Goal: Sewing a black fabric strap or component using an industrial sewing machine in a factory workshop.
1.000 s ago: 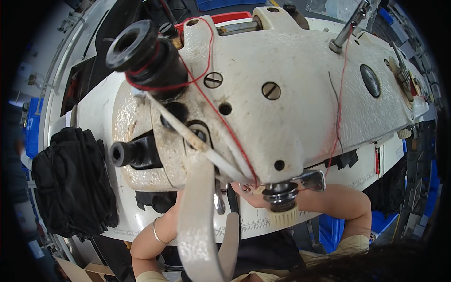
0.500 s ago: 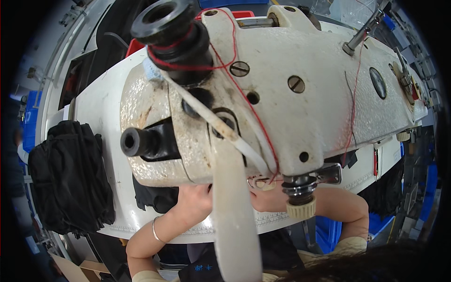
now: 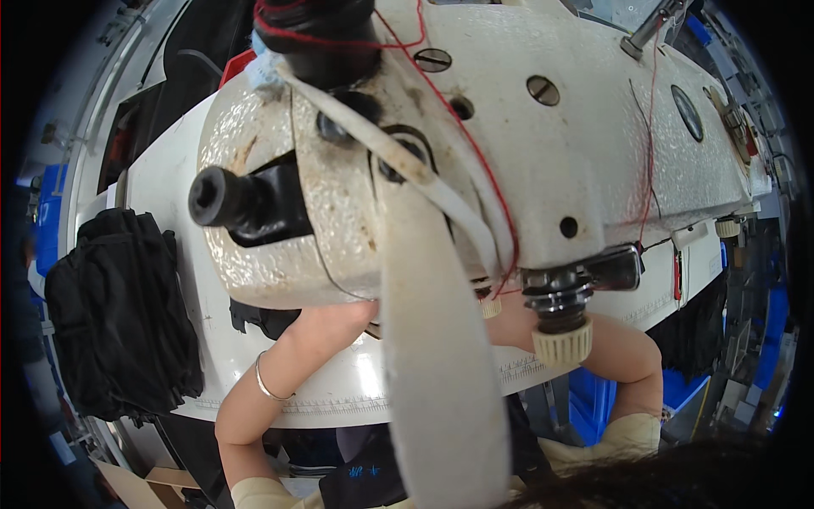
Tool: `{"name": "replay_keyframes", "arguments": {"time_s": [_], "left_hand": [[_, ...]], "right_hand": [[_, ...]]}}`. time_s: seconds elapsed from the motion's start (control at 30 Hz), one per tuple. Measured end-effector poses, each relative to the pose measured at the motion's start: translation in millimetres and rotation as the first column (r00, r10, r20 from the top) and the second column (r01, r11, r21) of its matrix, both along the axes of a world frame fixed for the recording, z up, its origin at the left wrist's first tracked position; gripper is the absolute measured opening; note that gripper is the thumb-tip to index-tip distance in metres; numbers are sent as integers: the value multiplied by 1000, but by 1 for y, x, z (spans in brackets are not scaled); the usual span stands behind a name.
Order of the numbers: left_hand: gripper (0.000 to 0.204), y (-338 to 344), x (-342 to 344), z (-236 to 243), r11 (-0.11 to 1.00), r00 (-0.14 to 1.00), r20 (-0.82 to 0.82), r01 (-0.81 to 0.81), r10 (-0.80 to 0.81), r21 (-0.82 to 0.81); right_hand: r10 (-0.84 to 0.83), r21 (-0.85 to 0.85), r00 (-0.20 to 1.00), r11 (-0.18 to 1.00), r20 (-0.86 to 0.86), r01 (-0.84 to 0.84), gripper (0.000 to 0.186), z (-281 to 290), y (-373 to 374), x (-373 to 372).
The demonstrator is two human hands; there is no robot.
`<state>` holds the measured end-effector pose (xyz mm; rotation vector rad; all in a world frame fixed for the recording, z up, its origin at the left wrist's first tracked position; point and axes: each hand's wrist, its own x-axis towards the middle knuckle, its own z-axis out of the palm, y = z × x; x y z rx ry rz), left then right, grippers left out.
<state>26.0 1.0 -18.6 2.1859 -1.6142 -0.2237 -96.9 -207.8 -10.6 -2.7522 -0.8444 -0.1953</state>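
Reaching under the sewing machine head (image 3: 526,153), both forearms run up from the lower edge and vanish behind its cream casting. The left hand (image 3: 339,318) shows only as a wrist and the heel of the palm, with a thin bangle (image 3: 270,386) below it; the right hand (image 3: 509,310) is almost wholly covered. Whether either is open, closed or gripping anything, I cannot tell.

Black fabric (image 3: 263,318) peeks out just left of the left hand, on the white table (image 3: 212,339); what the fingers actually touch is hidden, as are the needle and presser foot.

The likely risk, as I judge it, is fingers lying close to the needle area, where this view cannot check them. Red thread (image 3: 483,170) runs down the casting above the hands; a snag there could break it or pull it off its guides. A wide white strap (image 3: 432,365) hangs between the forearms and blocks the view further.

Well left of the left hand lies a heap of black cloth (image 3: 119,314). The knurled knob (image 3: 561,343) sits just above the right forearm.
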Motion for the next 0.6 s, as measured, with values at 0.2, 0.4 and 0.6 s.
{"name": "replay_keyframes", "arguments": {"time_s": [0.2,0.4,0.6], "left_hand": [[34,-1,-5,1,993,996,89,-15,25,-114],[34,-4,-7,-7,991,988,142,-46,63,-125],[33,-4,-9,-9,988,939,341,12,43,-157]], "right_hand": [[-57,119,970,993,238,29,14,7,0,1],[-79,55,969,996,232,69,11,6,0,0],[-43,53,992,998,118,37,12,4,-1,-1]]}}
